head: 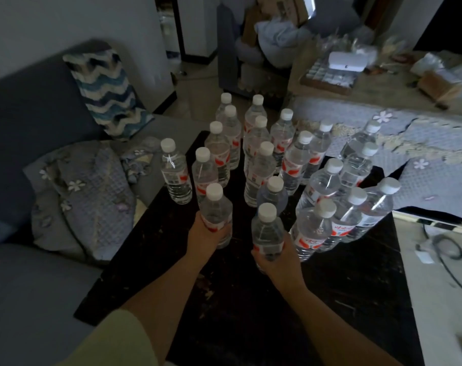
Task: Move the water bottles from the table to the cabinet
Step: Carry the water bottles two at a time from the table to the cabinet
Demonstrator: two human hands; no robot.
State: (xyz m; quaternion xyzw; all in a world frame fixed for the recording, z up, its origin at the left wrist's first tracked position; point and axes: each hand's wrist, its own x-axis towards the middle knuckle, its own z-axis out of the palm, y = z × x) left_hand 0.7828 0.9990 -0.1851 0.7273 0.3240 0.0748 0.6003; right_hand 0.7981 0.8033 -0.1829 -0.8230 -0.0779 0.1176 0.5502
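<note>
Both hands grip upright bottles: left hand [206, 235] one bottle [216, 212], right hand [280, 257] another bottle [267, 232].

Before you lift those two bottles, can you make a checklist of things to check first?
1. Left hand wraps round its bottle: ok.
2. Right hand wraps round its bottle: ok.
3. Both white caps on: ok.
4. Room to lift: a close bottle cluster stands just right of the right-hand bottle: not ok, lift straight up.
5. Cabinet open and ready: not in view, cannot tell.
6. Other bottles upright on the dark table: ok.
</note>
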